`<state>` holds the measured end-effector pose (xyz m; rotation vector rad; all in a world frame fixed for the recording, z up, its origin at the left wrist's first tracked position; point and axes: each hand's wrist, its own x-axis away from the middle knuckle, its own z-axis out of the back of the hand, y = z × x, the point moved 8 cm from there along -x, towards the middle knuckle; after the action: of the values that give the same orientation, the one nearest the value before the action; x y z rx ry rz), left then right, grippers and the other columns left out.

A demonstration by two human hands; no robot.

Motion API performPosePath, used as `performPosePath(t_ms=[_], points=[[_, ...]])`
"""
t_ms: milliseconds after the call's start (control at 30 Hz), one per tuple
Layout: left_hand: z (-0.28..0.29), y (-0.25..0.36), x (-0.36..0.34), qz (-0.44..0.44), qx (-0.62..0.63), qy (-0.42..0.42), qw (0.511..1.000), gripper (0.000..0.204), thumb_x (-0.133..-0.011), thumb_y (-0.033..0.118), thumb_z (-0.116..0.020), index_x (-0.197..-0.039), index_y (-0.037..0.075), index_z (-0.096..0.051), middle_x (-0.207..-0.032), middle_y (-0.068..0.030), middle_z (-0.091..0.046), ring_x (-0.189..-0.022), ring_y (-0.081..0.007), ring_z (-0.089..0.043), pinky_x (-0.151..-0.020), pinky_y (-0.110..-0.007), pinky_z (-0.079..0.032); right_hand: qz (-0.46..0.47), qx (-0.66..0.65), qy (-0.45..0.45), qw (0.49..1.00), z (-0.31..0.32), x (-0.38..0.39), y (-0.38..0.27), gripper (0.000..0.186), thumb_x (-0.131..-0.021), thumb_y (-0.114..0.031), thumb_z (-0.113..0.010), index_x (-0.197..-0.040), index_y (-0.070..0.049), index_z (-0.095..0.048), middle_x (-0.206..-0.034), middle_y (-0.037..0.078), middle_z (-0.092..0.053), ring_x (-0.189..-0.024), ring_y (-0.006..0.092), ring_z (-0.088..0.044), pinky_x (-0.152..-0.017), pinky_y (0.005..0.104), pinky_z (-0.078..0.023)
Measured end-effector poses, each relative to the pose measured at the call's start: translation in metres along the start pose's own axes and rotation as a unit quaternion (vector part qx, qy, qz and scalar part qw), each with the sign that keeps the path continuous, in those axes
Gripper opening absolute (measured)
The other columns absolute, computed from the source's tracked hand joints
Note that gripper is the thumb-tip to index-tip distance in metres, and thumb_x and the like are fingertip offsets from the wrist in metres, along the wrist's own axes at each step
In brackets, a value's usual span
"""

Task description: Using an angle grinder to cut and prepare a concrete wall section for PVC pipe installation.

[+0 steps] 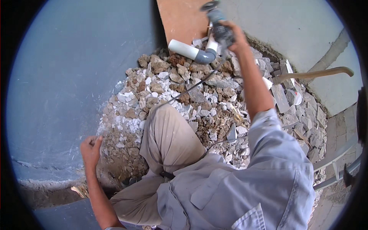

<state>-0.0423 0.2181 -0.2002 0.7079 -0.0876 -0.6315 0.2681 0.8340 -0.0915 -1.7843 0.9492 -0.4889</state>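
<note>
My right hand [238, 36] is wrapped round the body of an angle grinder [224, 32], held up at arm's length. The tool is blurred by motion, and its round disc end [210, 5] points to the far side. A dark power cable [191, 86] runs from it across the rubble to my bent knee. Just beyond the rubble's edge, beside the blue-grey wall, is my left hand [91, 151]. Its fingers are curled in with the thumb close to them; what they hold, if anything, is hidden. Below the grinder lies a white pipe [184, 49] with a grey elbow [205, 56].
Broken stone and plaster rubble [199, 96] spreads around my knee. A brown board [182, 21] leans at the far side. A curved wooden handle [314, 73] sticks out at the right. Metal rails [335, 166] stand at the right edge. The blue-grey wall [76, 76] rises at the left.
</note>
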Motion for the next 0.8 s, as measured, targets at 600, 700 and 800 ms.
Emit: performPosePath(t_ms=[600, 700, 800], points=[[-0.019, -0.161, 0.017, 0.223, 0.174, -0.077, 0.956, 0.023, -0.097, 0.026, -0.074, -0.089, 0.005, -0.069, -0.076, -0.0022, -0.069, -0.058, -0.0099, -0.064, -0.051, -0.024, -0.048, -0.079, -0.106, 0.186, 0.974, 0.325, 0.017, 0.105, 0.046, -0.086, -0.032, -0.071, -0.114, 0.002, -0.06, -0.093, 0.018, -0.069, -0.077, 0.0361, -0.07, -0.07, 0.049, -0.063], [-0.004, -0.17, 0.038, 0.246, 0.172, -0.052, 0.952, 0.024, -0.097, 0.027, -0.074, -0.089, 0.006, -0.068, -0.076, -0.002, -0.069, -0.057, -0.0101, -0.063, -0.051, -0.023, -0.048, -0.089, -0.131, 0.2, 0.967, 0.348, 0.02, 0.13, 0.044, -0.084, -0.032, -0.071, -0.113, 0.0, -0.061, -0.091, 0.018, -0.069, -0.074, 0.0367, -0.069, -0.067, 0.047, -0.063], [0.005, -0.192, 0.061, 0.285, 0.139, -0.06, 0.946, 0.025, -0.097, 0.028, -0.074, -0.088, 0.006, -0.067, -0.075, -0.0024, -0.068, -0.057, -0.0106, -0.063, -0.051, -0.024, -0.048, -0.104, -0.16, 0.186, 0.964, 0.362, 0.013, 0.142, 0.045, -0.085, -0.034, -0.071, -0.113, 0.0, -0.062, -0.093, 0.019, -0.07, -0.073, 0.0375, -0.07, -0.063, 0.0461, -0.063]])
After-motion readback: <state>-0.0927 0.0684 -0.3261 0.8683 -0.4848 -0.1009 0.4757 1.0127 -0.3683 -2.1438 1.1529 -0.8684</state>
